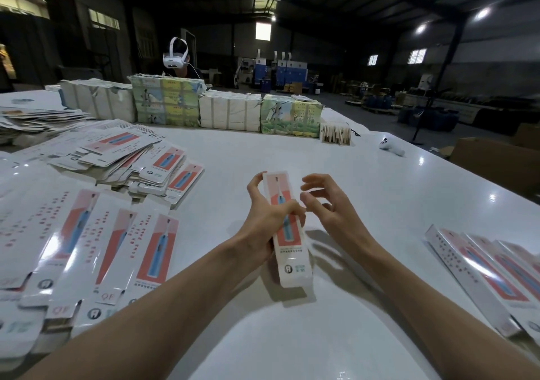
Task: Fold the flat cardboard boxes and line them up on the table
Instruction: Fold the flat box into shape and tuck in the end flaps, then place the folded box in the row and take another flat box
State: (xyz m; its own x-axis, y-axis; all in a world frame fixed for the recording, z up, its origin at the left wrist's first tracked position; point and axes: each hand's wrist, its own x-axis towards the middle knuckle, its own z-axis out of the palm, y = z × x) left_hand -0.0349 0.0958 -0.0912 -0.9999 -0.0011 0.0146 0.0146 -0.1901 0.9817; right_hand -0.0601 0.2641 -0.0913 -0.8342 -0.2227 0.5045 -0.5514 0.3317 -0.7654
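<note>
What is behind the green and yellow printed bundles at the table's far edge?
Behind the bundles, a person in a white headset: only the head and a bit of shoulder show above them. Everything lower is covered by the stack.

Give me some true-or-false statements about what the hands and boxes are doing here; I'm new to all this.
1. The left hand grips the pink-and-white box. True.
2. The right hand grips a second box. False: it holds nothing, and its fingers are loosely curled.
3. Folded boxes lie in a row at the right of the table. True.
4. The flat boxes are stacked to the person's right. False: they lie spread out on the left side.
</note>
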